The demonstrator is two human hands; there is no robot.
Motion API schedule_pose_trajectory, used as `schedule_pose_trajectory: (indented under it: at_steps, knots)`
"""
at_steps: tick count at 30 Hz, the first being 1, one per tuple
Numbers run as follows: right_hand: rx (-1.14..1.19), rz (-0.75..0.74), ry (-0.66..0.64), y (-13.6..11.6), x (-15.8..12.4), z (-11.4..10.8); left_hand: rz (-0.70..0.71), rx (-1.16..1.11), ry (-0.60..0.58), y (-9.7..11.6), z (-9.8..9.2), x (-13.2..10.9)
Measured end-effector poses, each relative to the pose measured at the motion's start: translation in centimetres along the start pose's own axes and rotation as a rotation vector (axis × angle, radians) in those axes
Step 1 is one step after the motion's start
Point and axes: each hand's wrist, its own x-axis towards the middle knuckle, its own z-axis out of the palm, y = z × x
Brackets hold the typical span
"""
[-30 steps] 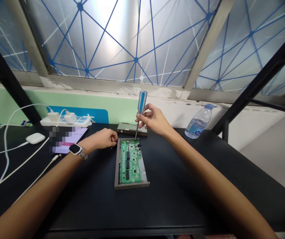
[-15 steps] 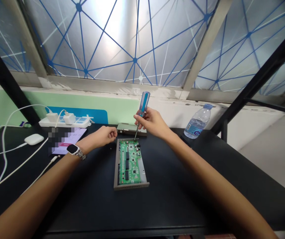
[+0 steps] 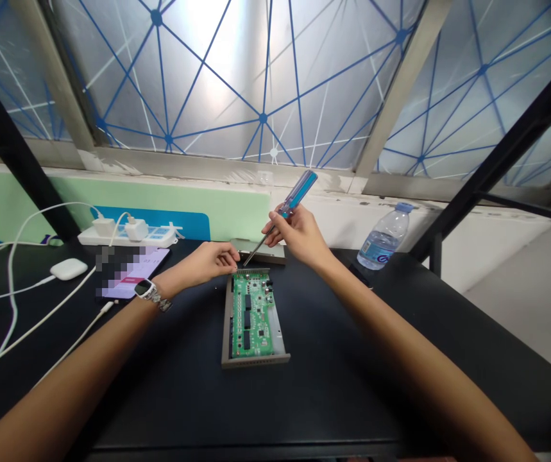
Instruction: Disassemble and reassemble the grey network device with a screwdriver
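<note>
Right hand (image 3: pixel 299 236) clamped on blue clear-handled screwdriver (image 3: pixel 287 208) — shaft tilted, tip beside left hand (image 3: pixel 212 260) fingertips, pinched together. Both above far end of green circuit board (image 3: pixel 251 314) in grey metal tray on black desk (image 3: pixel 333 385).

1. The screen of the phone (image 3: pixel 133 271), lying left of the left hand (image 3: pixel 210 262), is pixelated on its left part; nothing can be read there.
2. The tip of the screwdriver (image 3: pixel 279 215) held in the right hand (image 3: pixel 299 234) meets the left fingertips; whether a screw is pinched there is too small to be told.
3. The grey cover plate (image 3: pixel 275 256) behind both hands is largely hidden by them.
4. Parts on the green circuit board (image 3: pixel 252 316), just below the hands, are too small to be identified.
5. The white cables (image 3: pixel 10 308) far left of the left hand are cut off by the picture's left edge.
6. The label on the water bottle (image 3: pixel 383 237), right of the right hand, cannot be read.
</note>
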Motion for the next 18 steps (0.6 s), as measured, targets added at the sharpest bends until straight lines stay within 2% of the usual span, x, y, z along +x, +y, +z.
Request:
schedule_pose_trajectory:
  at_steps: [18]
  knots:
    - [0.018, -0.005, 0.012, 0.04, -0.07, 0.20, 0.022, -0.004, -0.043, -0.22, 0.36, 0.05]
